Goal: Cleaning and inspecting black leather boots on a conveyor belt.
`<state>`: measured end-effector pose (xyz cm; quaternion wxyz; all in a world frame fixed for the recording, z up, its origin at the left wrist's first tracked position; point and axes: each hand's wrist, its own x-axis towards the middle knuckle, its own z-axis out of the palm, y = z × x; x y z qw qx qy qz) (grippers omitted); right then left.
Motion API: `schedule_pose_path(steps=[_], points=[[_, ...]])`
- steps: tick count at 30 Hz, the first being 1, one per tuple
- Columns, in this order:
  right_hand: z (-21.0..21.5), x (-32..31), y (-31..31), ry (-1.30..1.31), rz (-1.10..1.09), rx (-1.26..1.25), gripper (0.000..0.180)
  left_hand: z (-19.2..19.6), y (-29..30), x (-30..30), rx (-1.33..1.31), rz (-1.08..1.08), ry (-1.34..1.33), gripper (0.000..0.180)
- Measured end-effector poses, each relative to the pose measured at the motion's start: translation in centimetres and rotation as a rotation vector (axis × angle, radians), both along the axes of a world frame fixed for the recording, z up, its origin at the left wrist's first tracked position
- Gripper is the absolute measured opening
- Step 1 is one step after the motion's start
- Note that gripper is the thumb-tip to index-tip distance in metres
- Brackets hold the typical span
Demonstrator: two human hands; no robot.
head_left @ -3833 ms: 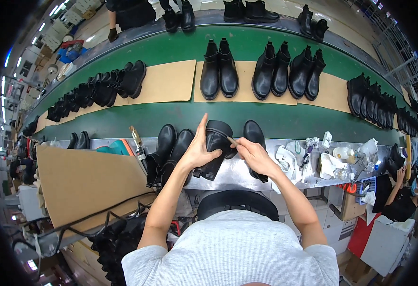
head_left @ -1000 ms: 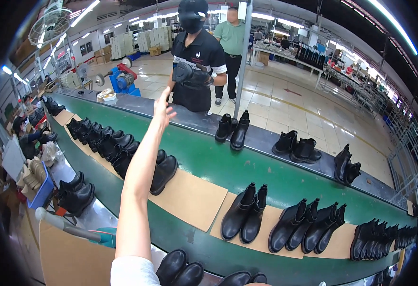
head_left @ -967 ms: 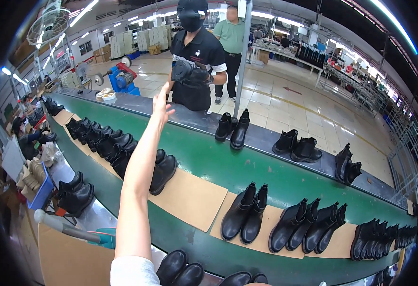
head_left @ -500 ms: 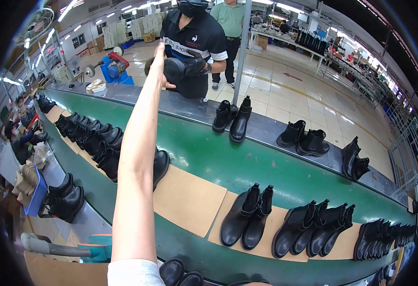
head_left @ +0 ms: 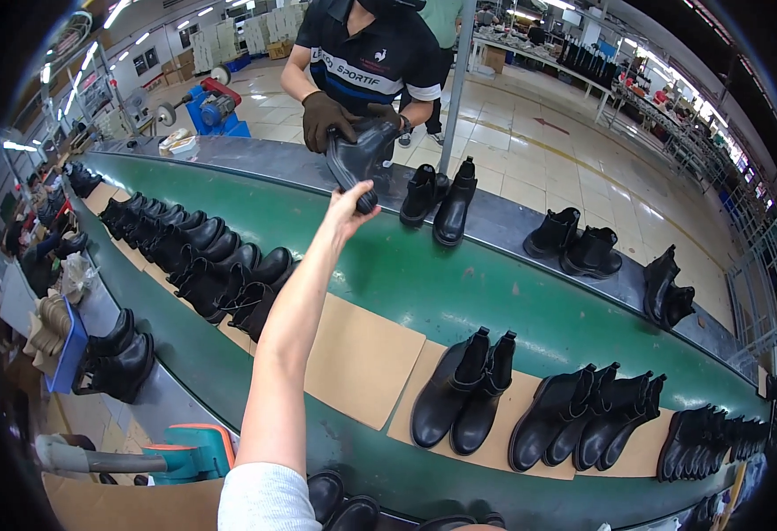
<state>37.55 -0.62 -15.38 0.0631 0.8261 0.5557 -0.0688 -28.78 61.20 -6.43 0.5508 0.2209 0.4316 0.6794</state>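
Observation:
My left hand (head_left: 350, 212) reaches out across the green conveyor belt (head_left: 424, 283), fingers closed round the lower end of a black ankle boot (head_left: 359, 159). A co-worker opposite grips the same boot higher up with brown-gloved hands (head_left: 328, 122). Below my forearm lies a bare tan cardboard sheet (head_left: 362, 358). Just right of it, a pair of black boots (head_left: 461, 394) stands on another sheet. Only a sliver of skin at the lower edge may belong to my right hand; its fingers are hidden.
More boots line the belt on cardboard, left (head_left: 193, 252) and right (head_left: 587, 416). Several boots stand along the far metal ledge (head_left: 494, 190), near an upright pole (head_left: 459, 88). A blue grinding machine (head_left: 216, 108) stands behind. A teal-and-orange tool (head_left: 193, 456) lies at lower left.
My raised open hand has come down and right and closed on the boot. The co-worker has brought that boot forward over the ledge. My view has shifted slightly.

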Motion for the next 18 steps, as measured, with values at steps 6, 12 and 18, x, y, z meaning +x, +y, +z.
schedule_pose_path(steps=[6,12,18], points=[[0.9,-0.8,1.0,0.012,0.037,0.133,0.055,-1.2,-5.6,3.6,0.172,0.009,-0.038,0.090],[2.4,-2.6,4.1,0.054,0.028,0.100,0.049,-2.5,-10.5,5.6,0.250,-0.013,-0.058,0.078],[9.3,-9.7,13.7,0.230,-0.055,0.221,0.049,-4.2,-14.7,8.1,0.316,-0.027,-0.180,0.061]])
